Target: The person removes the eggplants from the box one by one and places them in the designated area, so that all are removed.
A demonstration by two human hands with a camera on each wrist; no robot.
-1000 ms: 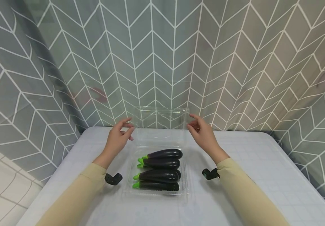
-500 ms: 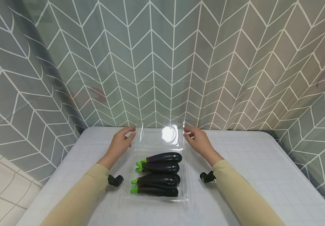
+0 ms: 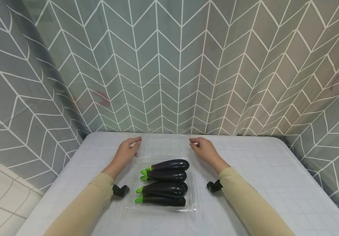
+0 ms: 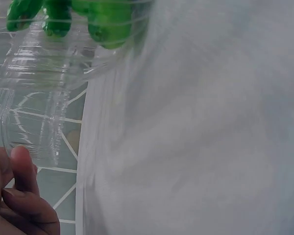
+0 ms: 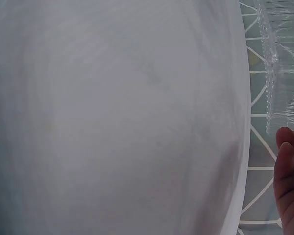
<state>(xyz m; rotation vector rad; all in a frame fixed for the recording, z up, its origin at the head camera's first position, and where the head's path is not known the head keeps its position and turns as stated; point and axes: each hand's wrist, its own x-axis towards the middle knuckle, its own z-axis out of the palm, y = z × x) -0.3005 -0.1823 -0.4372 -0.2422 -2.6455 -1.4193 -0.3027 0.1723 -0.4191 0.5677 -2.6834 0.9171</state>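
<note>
Four dark eggplants (image 3: pixel 164 189) show plainly, lying crosswise in a clear plastic tray (image 3: pixel 190 208), and bits of at least one more peep out among them, so I can't give a sure count. Their green stem ends (image 3: pixel 139 199) point toward the person's left and the rounded ends face right. They lie in two loose groups, one toward the far side of the tray and one nearer the person, with a narrow gap between. The tray sits on the white desk (image 3: pixel 275 170), between the two outstretched sleeves.

A clear lid (image 3: pixel 164 145) looks joined along the tray's far side and leans well back, away from the eggplants. With plastic so see-through, I can't tell whether it touches the desk. Both hands are at it: the left hand (image 3: pixel 125 150) pinches the lid's left edge near the far corner, and the right hand (image 3: pixel 205 149) seems to pinch the opposite edge in much the same way. Neither touches an eggplant.

As for progress, I'd judge the tray loaded and uncovered: the eggplants I can see all lie within its rim. Any covering is undone, since nothing sits over them and the lid isn't pressed onto the tray. Behind the desk hangs a grey-green patterned curtain (image 3: pixel 169 65).
</note>
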